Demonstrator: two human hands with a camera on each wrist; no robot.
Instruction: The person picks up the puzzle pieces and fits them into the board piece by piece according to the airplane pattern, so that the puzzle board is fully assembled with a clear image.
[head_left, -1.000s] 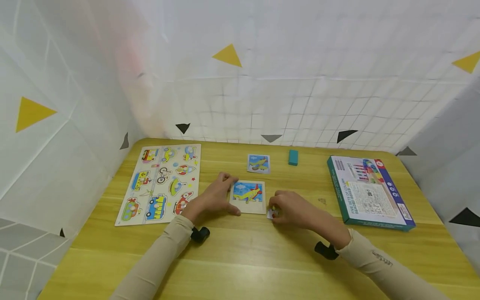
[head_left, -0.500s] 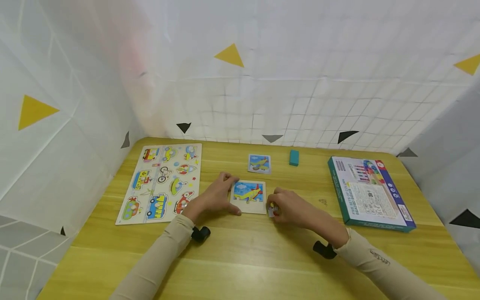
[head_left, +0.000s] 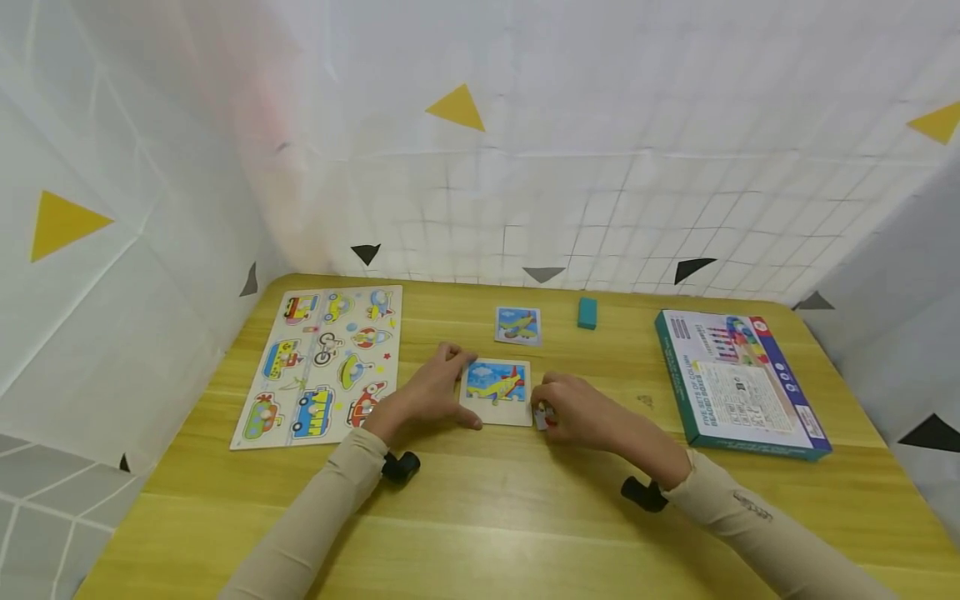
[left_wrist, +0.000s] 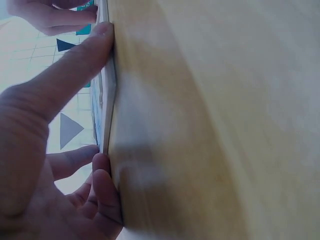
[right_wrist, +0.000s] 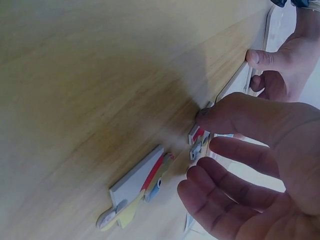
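A square wooden jigsaw board [head_left: 497,417] lies mid-table, with fitted pieces forming part of a yellow plane on blue sky; its lower strip is bare wood. My left hand [head_left: 431,393] holds it, thumb [left_wrist: 75,70] along the front edge and curled fingers at the left side. Just right of the board, my right hand [head_left: 581,412] pinches a small jigsaw piece [right_wrist: 199,136] with red and blue on it, between thumb and index finger; the fingertips partly cover it. Another jigsaw piece [right_wrist: 137,187], with yellow and red, lies on the table below the right hand's curled fingers.
Behind the board sits a square plane picture card [head_left: 517,326], with a teal block [head_left: 587,313] to its right. A large vehicle peg puzzle [head_left: 315,367] lies left. At the right is a boxed toy set [head_left: 742,383]. White patterned sheets [head_left: 570,125] enclose the wooden table [head_left: 480,533].
My right hand has shifted slightly left and away from me, bringing the pinched piece closer to the board's right edge. The left hand stays on the board.
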